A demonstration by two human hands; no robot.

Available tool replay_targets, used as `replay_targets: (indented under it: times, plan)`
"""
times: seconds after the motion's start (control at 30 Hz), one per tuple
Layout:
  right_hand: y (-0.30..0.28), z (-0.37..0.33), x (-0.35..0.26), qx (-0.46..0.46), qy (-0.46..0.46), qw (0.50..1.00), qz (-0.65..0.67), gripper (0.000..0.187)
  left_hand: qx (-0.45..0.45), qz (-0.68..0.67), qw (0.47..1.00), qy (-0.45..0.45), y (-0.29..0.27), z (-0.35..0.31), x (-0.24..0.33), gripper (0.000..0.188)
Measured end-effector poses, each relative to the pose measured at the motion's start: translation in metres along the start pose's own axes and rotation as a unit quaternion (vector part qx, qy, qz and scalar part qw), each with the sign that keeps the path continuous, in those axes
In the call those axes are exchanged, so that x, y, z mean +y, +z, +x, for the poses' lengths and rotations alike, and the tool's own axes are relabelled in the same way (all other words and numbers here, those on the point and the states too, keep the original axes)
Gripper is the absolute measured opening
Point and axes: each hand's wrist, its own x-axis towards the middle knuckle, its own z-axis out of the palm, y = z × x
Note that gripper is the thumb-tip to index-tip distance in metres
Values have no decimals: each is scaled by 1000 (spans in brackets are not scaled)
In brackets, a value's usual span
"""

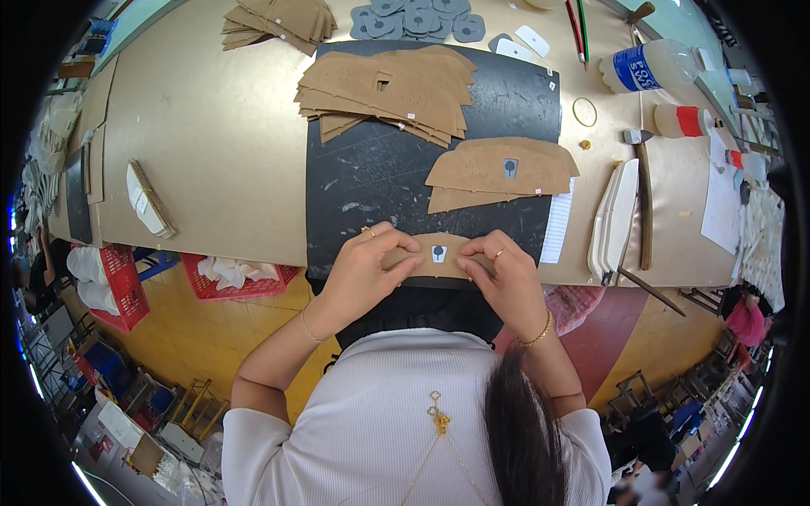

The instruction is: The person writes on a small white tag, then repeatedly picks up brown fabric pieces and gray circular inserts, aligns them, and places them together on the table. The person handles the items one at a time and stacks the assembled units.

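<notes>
A brown curved panel lies at the near edge of the black mat, with a small white patch bearing a dark shape at its middle. My left hand pinches the panel's left end between thumb and fingers. At the opposite end, my right hand grips it the same way. Just beyond, to the right, rest similar brown panels, the top one showing a grey patch. Farther back is a fanned stack of brown panels, with a small cutout visible in the top one.
The black mat covers the table's middle. Grey rounded pieces are heaped at the back. On the right are a hammer, a large bottle, a red-labelled bottle and white curved pieces. Red baskets stand below left.
</notes>
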Motion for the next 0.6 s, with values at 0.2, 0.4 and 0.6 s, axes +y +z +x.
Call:
replay_targets:
  times: [0.2, 0.4, 0.6]
  plan:
    - [0, 1, 1, 1, -7, 1000, -5, 12, 2, 6, 1000, -6, 0, 0, 1, 17]
    - [-1, 0, 0, -8, 12, 1000, 1, 16, 4, 11, 1000, -2, 0, 0, 1, 17]
    - [0, 1, 0, 1, -6, 1000, -13, 12, 5, 15, 1000, 2, 1, 1, 1, 17]
